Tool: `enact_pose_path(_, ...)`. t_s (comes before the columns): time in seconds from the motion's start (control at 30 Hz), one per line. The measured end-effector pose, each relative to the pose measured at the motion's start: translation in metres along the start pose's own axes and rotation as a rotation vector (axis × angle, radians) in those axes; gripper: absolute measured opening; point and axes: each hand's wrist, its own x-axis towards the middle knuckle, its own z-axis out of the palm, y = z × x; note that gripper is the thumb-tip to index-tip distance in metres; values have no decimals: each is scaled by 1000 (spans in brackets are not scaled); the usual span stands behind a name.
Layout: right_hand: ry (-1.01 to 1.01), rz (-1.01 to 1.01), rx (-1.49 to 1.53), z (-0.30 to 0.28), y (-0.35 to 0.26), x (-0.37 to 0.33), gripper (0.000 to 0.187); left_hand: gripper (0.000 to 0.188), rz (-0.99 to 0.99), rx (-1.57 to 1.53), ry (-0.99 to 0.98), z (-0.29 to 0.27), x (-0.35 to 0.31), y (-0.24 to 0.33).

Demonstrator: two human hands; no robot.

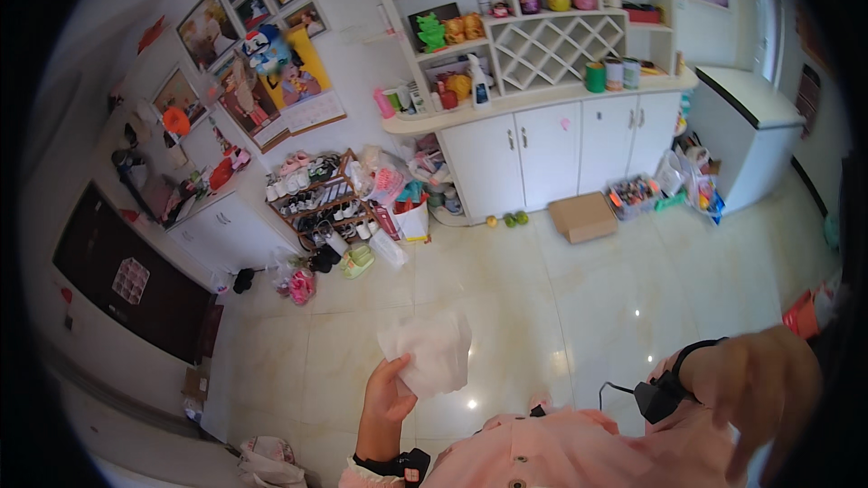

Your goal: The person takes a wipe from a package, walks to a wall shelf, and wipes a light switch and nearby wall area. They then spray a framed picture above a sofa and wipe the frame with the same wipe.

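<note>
My left hand (387, 393) is raised in front of my chest and grips a crumpled white tissue or cloth (430, 351) by its lower left edge; the sheet stands up above my fingers. My right hand (764, 384) hangs at the lower right, close to the camera and blurred, fingers pointing down with nothing visible in them. Both wrists carry a black band with a small device. I wear a pink buttoned top (579, 452).
Glossy tiled floor (561, 307) lies below. A white cabinet and shelf unit (542, 145) lines the far wall, with a cardboard box (583, 217) and a shoe rack (321, 199) beside it. A white chest (750, 136) stands at right, a dark door (127, 280) at left.
</note>
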Motion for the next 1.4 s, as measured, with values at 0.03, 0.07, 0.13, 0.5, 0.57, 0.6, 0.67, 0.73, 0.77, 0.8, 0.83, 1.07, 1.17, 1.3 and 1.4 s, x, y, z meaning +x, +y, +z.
enact_pose_path(0.03, 228, -84, -14, -11, 23, -2, 12, 43, 4, -14, 26, 1, 12, 4)
enact_pose_path(0.07, 457, -158, -54, -22, 46, -4, 18, 43, 15, -28, 25, 0, 23, 7)
enact_pose_path(0.13, 348, -17, -221, -71, 81, 4, 15, 42, 59, 43, 83, -1, 40, 13)
enact_pose_path(0.5, 344, 736, -221, -209, 266, 22, 5, 39, 250, 155, 123, -42, 180, 91)
enact_pose_path(0.57, 375, 788, -247, -226, 298, 36, 3, 38, 125, -56, 172, -53, 220, 121)
enact_pose_path(0.6, 384, 806, -258, -235, 315, 45, 4, 38, 189, 1, 141, -56, 234, 133)
enact_pose_path(0.67, 390, 820, -261, -251, 349, 62, 8, 38, 361, 129, 19, -65, 257, 156)
enact_pose_path(0.73, 398, 803, -253, -267, 379, 73, 11, 42, 198, -13, 155, -78, 289, 187)
enact_pose_path(0.77, 405, 830, -258, -274, 394, 77, 11, 44, 122, -73, 211, -83, 304, 200)
enact_pose_path(0.8, 411, 852, -259, -280, 409, 80, 12, 42, 208, 46, 197, -88, 315, 208)
enact_pose_path(0.83, 420, 872, -256, -285, 422, 83, 12, 40, 284, 176, 206, -92, 323, 215)
enact_pose_path(1.07, 290, 1023, -435, -341, 503, 107, 13, 37, 281, -16, 196, -121, 410, 283)
enact_pose_path(1.17, 291, 1035, -450, -381, 535, 121, 13, 39, 374, -6, 181, -132, 447, 310)
enact_pose_path(1.3, 254, 941, -462, -448, 579, 145, 15, 45, 494, 61, 126, -139, 505, 349)
enact_pose_path(1.4, 245, 855, -561, -506, 611, 169, 16, 41, 531, 93, 168, -137, 557, 385)
